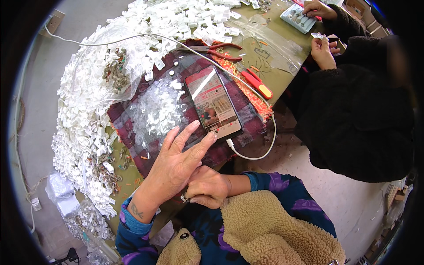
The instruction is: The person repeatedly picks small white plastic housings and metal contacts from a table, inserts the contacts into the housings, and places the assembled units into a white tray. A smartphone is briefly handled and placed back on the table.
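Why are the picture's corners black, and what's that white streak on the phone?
In the head view, the fisheye lens leaves a dark rim; in the head view, the streak looks like glare on the phone; also in the head view, the black coat hides most detail.

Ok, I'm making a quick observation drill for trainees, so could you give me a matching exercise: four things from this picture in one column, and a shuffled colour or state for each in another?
Things
1. Phone
2. Pliers
3. Cable
4. Wearer's right hand

Colours or states
A. White, curving in a long line
B. Pinching a small metallic piece
C. Lying face up with its screen lit
D. Red-handled, with the handles spread apart

Right pairs: 1-C, 2-D, 3-A, 4-B
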The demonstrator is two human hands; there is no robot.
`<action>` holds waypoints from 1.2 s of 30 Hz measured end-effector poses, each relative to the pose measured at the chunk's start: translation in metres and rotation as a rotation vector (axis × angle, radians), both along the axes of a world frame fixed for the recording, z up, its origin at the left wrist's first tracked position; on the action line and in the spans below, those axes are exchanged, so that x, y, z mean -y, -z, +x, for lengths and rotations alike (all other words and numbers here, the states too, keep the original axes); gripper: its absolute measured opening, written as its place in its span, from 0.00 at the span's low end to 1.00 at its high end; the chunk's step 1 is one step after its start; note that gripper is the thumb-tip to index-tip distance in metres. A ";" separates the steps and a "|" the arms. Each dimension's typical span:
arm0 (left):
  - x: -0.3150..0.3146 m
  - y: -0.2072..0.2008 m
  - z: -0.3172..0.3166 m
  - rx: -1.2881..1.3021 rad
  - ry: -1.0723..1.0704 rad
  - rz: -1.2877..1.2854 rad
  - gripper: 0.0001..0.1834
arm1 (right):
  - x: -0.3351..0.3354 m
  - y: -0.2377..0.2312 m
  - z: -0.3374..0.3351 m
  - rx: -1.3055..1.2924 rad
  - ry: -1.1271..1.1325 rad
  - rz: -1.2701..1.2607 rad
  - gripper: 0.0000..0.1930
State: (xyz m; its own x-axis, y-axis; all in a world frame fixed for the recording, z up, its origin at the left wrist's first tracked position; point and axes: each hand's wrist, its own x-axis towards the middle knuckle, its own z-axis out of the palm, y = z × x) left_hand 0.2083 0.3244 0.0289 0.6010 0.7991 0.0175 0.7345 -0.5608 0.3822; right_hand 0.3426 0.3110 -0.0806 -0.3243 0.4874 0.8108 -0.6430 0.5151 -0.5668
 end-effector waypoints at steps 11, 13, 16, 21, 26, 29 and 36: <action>-0.007 -0.003 0.001 -0.082 0.089 0.001 0.32 | -0.001 -0.004 -0.002 -0.016 0.034 -0.027 0.05; -0.007 -0.003 0.001 -0.093 0.092 0.001 0.32 | -0.001 -0.005 -0.002 0.002 0.025 -0.034 0.06; -0.006 -0.004 0.001 -0.086 0.097 0.016 0.31 | 0.000 -0.005 -0.002 0.001 0.035 -0.033 0.07; -0.003 -0.008 0.001 -0.069 0.109 0.041 0.31 | 0.003 -0.002 -0.003 0.015 0.103 -0.021 0.09; -0.003 -0.007 0.001 -0.095 0.097 0.057 0.32 | 0.004 -0.001 -0.004 0.014 0.094 -0.038 0.09; -0.004 -0.007 0.001 -0.107 0.084 0.059 0.35 | 0.003 -0.001 -0.004 0.026 0.072 -0.047 0.09; -0.004 -0.007 0.002 -0.102 0.034 0.049 0.38 | 0.002 -0.002 -0.003 0.052 0.026 -0.062 0.08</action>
